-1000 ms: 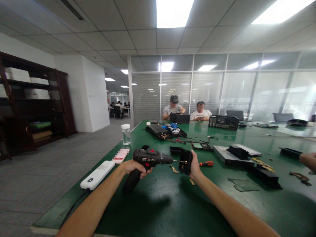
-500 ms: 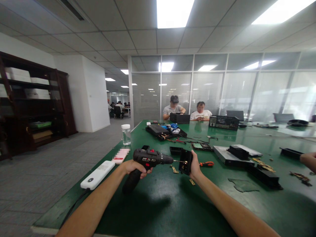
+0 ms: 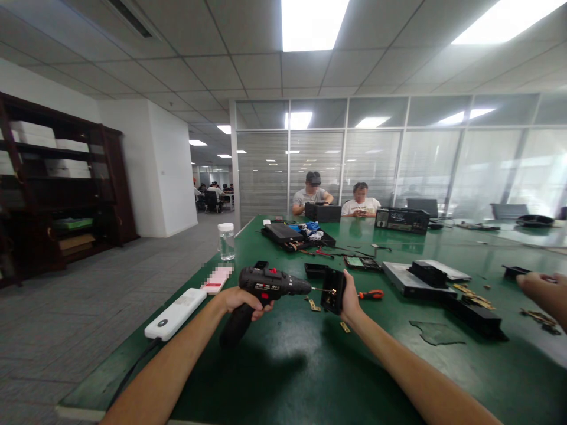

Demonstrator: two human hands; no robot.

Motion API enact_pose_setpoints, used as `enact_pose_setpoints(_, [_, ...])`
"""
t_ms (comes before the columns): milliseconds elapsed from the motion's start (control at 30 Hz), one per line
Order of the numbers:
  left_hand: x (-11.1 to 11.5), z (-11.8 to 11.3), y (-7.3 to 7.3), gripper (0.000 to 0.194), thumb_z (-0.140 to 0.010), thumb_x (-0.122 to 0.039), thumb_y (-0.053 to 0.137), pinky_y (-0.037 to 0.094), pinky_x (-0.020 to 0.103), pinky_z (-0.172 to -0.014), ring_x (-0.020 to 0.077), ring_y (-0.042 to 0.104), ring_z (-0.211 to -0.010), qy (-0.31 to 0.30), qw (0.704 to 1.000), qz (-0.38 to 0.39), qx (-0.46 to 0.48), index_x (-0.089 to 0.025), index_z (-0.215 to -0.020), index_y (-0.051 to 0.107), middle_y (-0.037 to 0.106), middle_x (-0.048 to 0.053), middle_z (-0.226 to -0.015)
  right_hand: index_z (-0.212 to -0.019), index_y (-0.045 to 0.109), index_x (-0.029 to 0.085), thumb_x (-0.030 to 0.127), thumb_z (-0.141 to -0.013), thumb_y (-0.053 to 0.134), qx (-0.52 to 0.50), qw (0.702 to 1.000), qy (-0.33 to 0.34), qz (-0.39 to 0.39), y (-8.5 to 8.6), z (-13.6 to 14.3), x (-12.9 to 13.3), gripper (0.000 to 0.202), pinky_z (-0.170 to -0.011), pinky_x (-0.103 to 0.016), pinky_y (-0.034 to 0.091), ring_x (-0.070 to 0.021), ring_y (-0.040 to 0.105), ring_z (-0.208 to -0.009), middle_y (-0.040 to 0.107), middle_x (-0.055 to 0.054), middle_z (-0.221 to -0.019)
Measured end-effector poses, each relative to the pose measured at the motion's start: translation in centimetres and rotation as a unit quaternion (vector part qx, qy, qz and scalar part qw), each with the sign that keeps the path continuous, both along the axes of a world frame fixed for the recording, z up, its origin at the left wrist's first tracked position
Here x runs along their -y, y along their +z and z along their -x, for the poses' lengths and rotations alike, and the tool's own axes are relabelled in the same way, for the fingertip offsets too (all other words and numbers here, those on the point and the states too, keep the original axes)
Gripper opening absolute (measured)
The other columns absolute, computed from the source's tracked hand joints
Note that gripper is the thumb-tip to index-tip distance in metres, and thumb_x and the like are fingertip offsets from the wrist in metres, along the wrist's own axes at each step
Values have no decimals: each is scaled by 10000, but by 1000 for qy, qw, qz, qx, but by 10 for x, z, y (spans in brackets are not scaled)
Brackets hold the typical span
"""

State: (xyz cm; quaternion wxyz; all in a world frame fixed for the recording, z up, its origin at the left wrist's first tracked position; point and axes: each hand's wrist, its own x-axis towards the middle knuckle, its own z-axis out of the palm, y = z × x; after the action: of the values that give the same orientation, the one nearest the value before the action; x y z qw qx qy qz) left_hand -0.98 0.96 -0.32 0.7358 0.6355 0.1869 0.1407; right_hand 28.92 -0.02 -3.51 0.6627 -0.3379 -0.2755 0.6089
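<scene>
My left hand (image 3: 248,302) is wrapped round the handle of a black power drill (image 3: 268,282), which points right. Its thin bit reaches into a small black plastic housing (image 3: 330,290), where a brass-coloured part shows. My right hand (image 3: 351,297) grips that housing by its right side, above the green table (image 3: 283,378). Just behind is another black housing (image 3: 315,270). Small brass pieces (image 3: 314,304) lie beneath the bit, and an orange-handled screwdriver (image 3: 372,294) is right of my right hand.
On the left are a white power strip (image 3: 175,314), a pink phone (image 3: 218,280) and a clear jar (image 3: 226,242). Grey metal cases (image 3: 414,280) and a black block (image 3: 476,316) sit right. Another person's hand (image 3: 543,289) is at the right edge; two people sit across the table.
The other person's hand at the right edge has moved left and further into view, over the black part there. My two hands, the drill and the housing have hardly moved.
</scene>
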Motion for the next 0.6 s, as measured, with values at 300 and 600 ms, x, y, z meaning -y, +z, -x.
enact_pose_setpoints(300, [-1,0,0,394,-588,-148,614,364,231,-527,87,456,-558,-6,1000,13,3,-77,-970,545,504,47,-815,-698,585,196,585,-683,466,-2,1000,-3,-7,2,1,1,407,-463,-295,437,-165,529,-452,535,6,-482])
enact_pose_setpoints(600, [0,0,-1,379,-589,-144,615,361,231,-531,88,459,-569,-1,1000,13,-2,-92,-955,530,510,48,-832,-690,582,199,589,-688,457,-6,1000,12,-7,2,0,1,410,-474,-298,437,-180,548,-489,525,4,-468])
